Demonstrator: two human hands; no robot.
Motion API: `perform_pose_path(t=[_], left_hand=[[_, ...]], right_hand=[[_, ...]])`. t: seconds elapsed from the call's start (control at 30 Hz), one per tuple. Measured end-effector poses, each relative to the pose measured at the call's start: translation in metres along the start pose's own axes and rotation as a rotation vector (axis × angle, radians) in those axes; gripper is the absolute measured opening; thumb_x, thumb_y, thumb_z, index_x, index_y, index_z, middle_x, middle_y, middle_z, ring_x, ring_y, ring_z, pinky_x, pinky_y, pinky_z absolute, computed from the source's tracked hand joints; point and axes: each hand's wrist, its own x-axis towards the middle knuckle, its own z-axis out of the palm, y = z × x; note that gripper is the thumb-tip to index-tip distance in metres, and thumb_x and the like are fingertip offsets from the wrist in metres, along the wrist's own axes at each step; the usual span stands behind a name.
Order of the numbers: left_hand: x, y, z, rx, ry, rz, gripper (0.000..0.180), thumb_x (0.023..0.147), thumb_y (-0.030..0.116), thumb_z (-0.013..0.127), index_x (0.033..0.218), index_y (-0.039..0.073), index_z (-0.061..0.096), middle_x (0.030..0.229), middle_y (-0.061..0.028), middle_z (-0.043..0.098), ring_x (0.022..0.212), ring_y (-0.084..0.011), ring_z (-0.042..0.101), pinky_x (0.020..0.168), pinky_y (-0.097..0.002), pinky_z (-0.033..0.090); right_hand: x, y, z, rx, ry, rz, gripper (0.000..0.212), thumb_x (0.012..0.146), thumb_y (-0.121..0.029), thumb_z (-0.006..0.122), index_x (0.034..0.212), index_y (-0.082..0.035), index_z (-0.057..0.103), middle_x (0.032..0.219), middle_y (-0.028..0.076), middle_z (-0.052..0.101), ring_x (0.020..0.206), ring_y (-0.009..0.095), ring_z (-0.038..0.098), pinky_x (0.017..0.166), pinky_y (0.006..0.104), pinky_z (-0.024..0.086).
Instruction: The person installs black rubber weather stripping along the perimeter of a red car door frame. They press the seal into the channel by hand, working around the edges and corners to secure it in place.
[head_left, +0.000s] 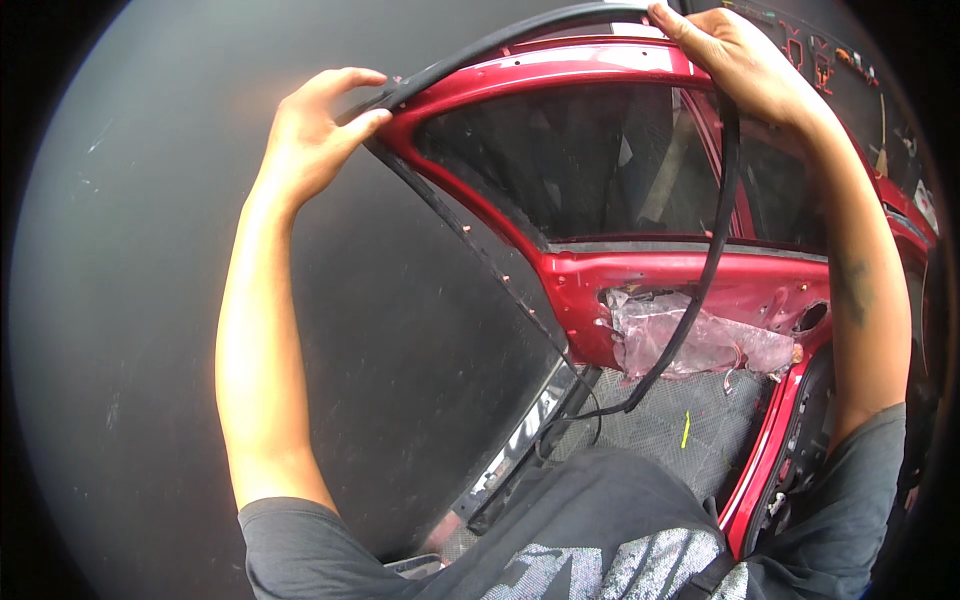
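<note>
Hands (310, 135) (745, 62) hold the black rubber strip (500, 38) arching between them.

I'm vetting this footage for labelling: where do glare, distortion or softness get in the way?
In the head view, bright light washes out part of the left forearm; in the head view, pale highlights streak the red window frame; in the head view, the fisheye blackens the corners, and tools at upper right look small and soft.

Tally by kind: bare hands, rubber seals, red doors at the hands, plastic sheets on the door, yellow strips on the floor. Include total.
Left hand and right hand: 2
Black rubber seal: 1
Red door: 1
Plastic sheet: 1
Yellow strip: 1
Total: 6
</note>
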Motion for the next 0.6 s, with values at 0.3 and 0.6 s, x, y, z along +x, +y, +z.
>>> perform_pose_path(t=[0.3,0.6], left_hand=[[-0.038,-0.007,0.064,-0.219,0.507,-0.325,0.043,0.083,0.025,0.091,0.104,0.005,0.06,0.092,-0.0012,0.061,0.083,-0.0143,0.057,0.083,-0.0319,0.051],[-0.091,-0.04,0.149,-0.828,0.305,-0.736,0.05,0.094,0.019,0.08,0.134,-0.002,0.058,0.121,-0.0176,0.068,0.105,-0.021,0.067,0.085,-0.0336,0.058]], right_hand=[[-0.01,0.003,0.004,-0.051,0.072,0.08,0.057,0.103,-0.055,0.055,0.112,-0.001,0.071,0.101,0.02,0.074,0.097,0.029,0.07,0.089,0.0432,0.053],[-0.013,0.008,0.009,-0.023,0.118,-0.053,0.063,0.103,-0.06,0.053,0.103,-0.001,0.073,0.086,0.017,0.069,0.081,0.026,0.067,0.08,0.0414,0.052]])
